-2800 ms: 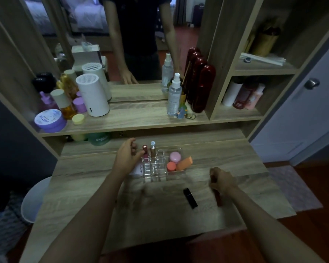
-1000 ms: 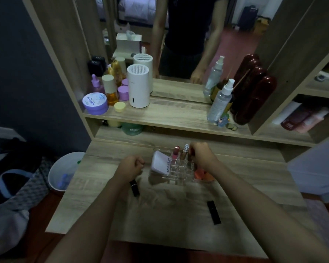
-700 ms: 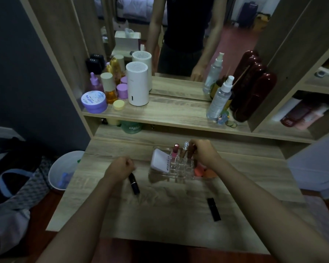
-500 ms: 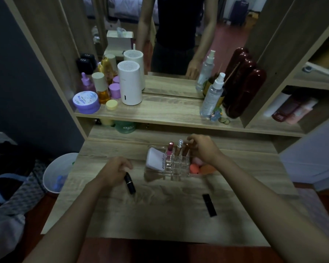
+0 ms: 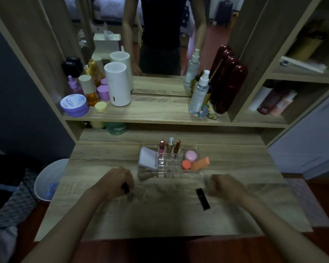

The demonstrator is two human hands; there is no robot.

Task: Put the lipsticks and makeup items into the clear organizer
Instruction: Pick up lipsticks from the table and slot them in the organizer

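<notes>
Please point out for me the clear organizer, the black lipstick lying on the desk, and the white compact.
clear organizer (image 5: 168, 170): head view, front wall.
black lipstick (image 5: 203, 199): head view, middle of its body.
white compact (image 5: 148, 157): head view, lid centre.

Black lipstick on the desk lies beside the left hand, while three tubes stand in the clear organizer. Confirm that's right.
Not quite. In the head view the loose black lipstick lies beside the right hand, not the left. Three tubes do stand in the clear organizer.
</notes>
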